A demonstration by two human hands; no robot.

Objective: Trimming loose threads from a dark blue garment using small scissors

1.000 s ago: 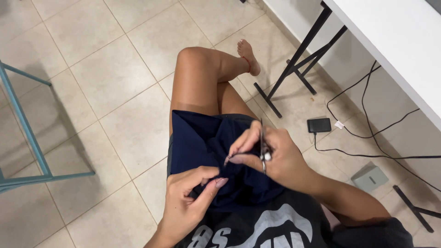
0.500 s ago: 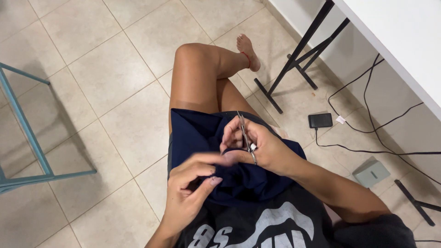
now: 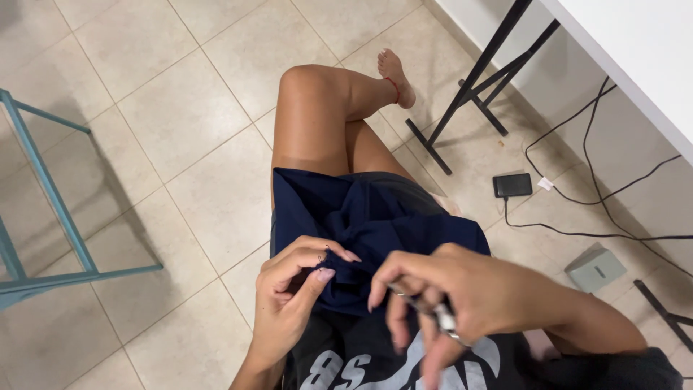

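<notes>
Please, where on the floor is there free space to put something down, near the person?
Bare tiles lie between the blue metal frame and the bent leg. It is crowded right of the black table legs: cables, a black box and a grey box.

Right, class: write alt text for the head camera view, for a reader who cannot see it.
Seen from above, a seated person's left hand pinches navy fabric on their lap, while the right hand grips a slim metal tool. Beige floor tiles, a blue metal frame and a white table surround them.
</notes>
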